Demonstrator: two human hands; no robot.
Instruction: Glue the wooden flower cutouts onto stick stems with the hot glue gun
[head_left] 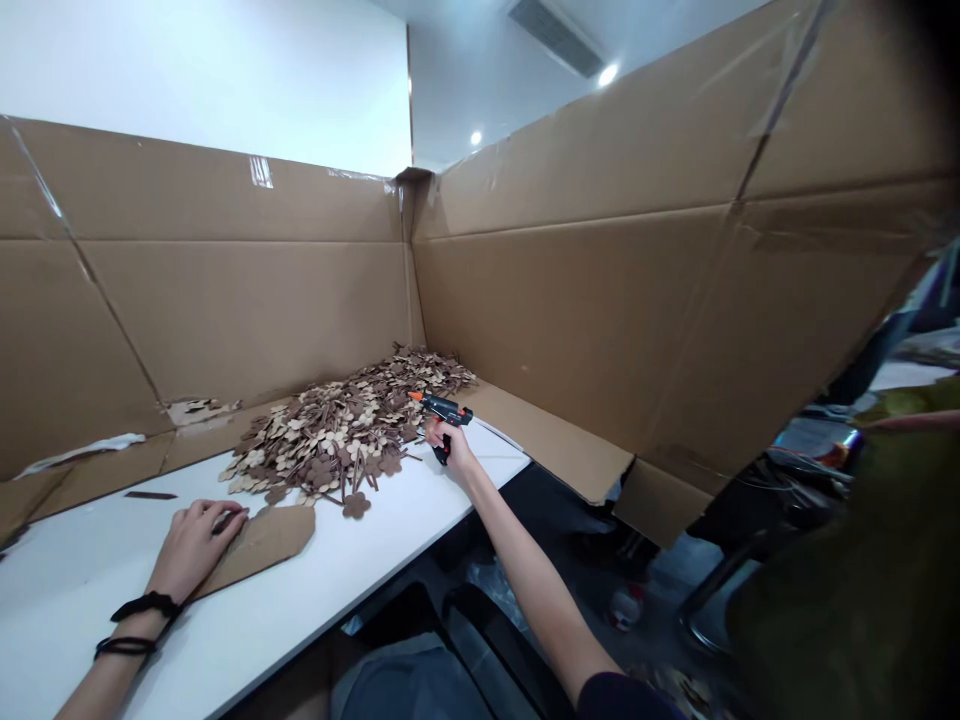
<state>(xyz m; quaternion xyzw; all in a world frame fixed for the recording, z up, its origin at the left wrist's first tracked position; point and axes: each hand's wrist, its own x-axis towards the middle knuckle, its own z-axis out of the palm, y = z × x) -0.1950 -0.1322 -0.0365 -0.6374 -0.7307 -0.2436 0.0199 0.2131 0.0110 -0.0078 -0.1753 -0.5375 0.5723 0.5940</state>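
My right hand is wrapped around the handle of a black and orange hot glue gun. Its orange tip points left, in front of the heap of flower-shaped pieces in light and dark brown. My left hand rests at the left end of a piece of cardboard with a rounded end, lying flat on the white table. Thumb and fingers there are closed together; something small and dark shows between them, too little to name. One dark brown flower lies at the heap's near edge.
Tall cardboard walls stand behind and to the right of the white table. A thin dark strip lies beyond my left hand. A cardboard flap extends past the table's right edge. Dark chair parts are below.
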